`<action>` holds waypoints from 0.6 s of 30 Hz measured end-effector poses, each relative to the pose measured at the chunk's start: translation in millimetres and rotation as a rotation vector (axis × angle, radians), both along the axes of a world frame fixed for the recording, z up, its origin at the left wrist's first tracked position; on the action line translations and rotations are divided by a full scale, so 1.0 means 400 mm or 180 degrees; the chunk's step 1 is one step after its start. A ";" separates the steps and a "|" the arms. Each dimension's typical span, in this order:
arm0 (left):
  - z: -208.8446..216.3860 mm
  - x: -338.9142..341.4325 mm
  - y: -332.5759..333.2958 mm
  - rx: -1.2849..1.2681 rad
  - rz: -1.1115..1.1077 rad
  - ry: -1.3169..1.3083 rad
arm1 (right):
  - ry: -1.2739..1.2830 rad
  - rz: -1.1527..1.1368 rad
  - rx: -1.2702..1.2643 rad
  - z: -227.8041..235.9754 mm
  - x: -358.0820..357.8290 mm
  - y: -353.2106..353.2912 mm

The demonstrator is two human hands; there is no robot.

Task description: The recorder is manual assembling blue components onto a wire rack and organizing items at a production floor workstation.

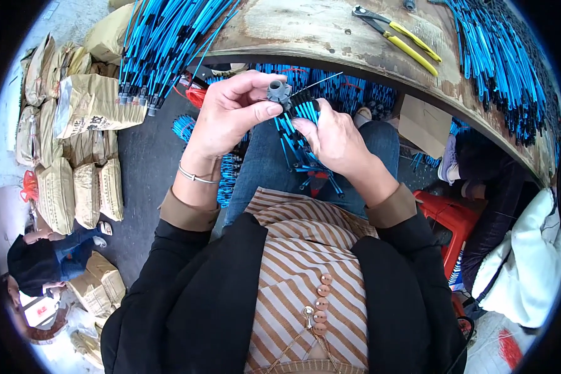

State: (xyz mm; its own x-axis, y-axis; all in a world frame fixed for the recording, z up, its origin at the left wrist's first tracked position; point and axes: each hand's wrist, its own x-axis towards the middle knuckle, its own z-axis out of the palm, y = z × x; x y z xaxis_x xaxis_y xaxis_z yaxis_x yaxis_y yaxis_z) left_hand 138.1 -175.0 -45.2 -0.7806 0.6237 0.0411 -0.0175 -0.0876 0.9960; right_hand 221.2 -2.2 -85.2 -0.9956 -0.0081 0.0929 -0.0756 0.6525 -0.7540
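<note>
Between the thumb and fingers of my left hand (225, 115) is a grey plastic hub (278, 91) with a round hollow end. My right hand (336, 136) grips a bundle of thin blue and black rods (291, 134), which hangs down over my lap. The upper ends of the rods meet the hub; whether they are joined to it is hidden by my fingers. One thin metal wire (325, 80) juts out to the upper right from between my hands. Both hands are in front of the wooden table's near edge.
On the worn wooden table (287, 28) lie yellow-handled pliers (411, 47), with piles of blue rods at left (168, 43) and right (498, 62). More bundles lie underneath, beside a cardboard box (422, 124). Stacked sacks (56, 193) and a person (47, 258) are at left. A red stool (445, 221) stands at right.
</note>
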 end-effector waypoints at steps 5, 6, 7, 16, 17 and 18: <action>-0.021 -0.030 -0.028 0.0208 -0.0453 0.0349 | -0.0016 0.0683 -0.0566 0.000 -0.017 0.030; -0.020 -0.030 -0.025 0.0209 -0.0462 0.0348 | -0.0016 0.0675 -0.0566 0.001 -0.017 0.029; -0.016 -0.025 -0.020 0.0151 -0.0345 0.0226 | 0.0016 0.0540 -0.0333 0.004 -0.015 0.021; -0.003 -0.026 -0.015 -0.0175 -0.0213 0.0313 | -0.0203 0.0560 -0.0164 0.008 -0.028 0.040; -0.006 -0.031 -0.020 -0.0084 -0.0349 0.0363 | -0.0180 0.0734 -0.0316 0.007 -0.028 0.047; -0.009 -0.036 -0.024 0.0007 -0.0485 0.0412 | -0.0156 0.0908 -0.0469 0.005 -0.027 0.053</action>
